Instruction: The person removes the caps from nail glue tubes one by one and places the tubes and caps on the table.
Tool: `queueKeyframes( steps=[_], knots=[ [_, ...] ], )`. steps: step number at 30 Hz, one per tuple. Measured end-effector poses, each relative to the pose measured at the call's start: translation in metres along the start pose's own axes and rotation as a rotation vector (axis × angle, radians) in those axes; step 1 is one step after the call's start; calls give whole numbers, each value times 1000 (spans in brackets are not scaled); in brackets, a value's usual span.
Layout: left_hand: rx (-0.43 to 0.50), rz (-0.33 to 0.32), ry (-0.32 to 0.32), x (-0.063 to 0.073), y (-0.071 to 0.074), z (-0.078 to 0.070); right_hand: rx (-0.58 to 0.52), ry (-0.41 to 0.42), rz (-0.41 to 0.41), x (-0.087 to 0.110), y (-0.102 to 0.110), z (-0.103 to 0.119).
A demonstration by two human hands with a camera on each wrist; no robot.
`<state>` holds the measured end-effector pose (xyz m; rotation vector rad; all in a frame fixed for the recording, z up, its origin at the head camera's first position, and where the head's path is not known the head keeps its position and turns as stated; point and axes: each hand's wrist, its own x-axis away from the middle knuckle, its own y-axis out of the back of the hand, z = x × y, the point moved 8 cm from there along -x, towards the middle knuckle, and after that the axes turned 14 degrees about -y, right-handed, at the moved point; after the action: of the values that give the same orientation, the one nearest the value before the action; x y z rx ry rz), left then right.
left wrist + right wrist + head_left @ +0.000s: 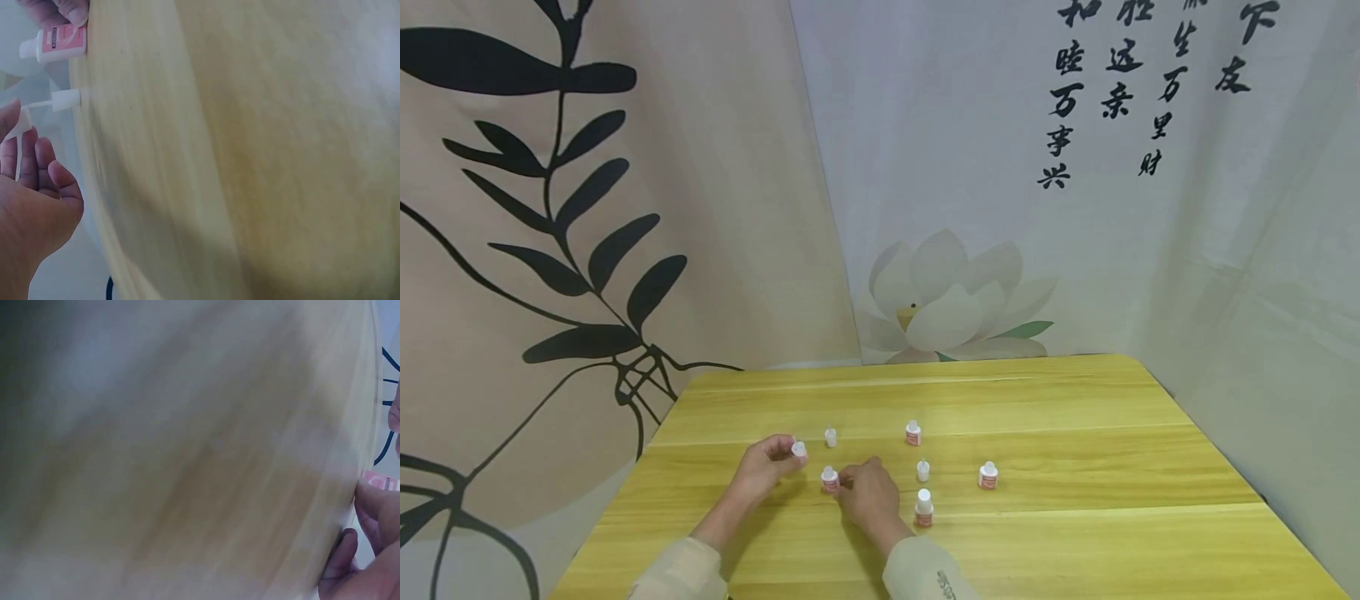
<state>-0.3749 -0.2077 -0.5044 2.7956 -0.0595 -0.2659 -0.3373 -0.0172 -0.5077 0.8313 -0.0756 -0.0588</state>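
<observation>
My left hand (763, 467) pinches a small white cap (799, 449) between thumb and fingers, above the table. In the left wrist view that cap (22, 124) is partly hidden by the fingers. My right hand (872, 496) holds a small white bottle with a pink label (830, 480) low at its side, and it stands upright on the table with no large cap over its narrow top. Just beyond it, another white cap (831, 437) rests on the wood, its thin stem (40, 104) pointing up in the left wrist view.
Three more pink-labelled bottles stand to the right: one at the back (913, 433), one farther right (988, 476), and one nearer with a tall white cap (924, 508). A loose white cap (922, 472) stands among them. Printed curtains (737, 208) hang behind the wooden table (1112, 550).
</observation>
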Motion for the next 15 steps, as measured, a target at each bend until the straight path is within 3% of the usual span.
queueKeyframes(
  steps=[15],
  knots=[
    [-31, 26, -31, 3, -3, 4, 12, -2, -5, 2, 1, 1]
  ],
)
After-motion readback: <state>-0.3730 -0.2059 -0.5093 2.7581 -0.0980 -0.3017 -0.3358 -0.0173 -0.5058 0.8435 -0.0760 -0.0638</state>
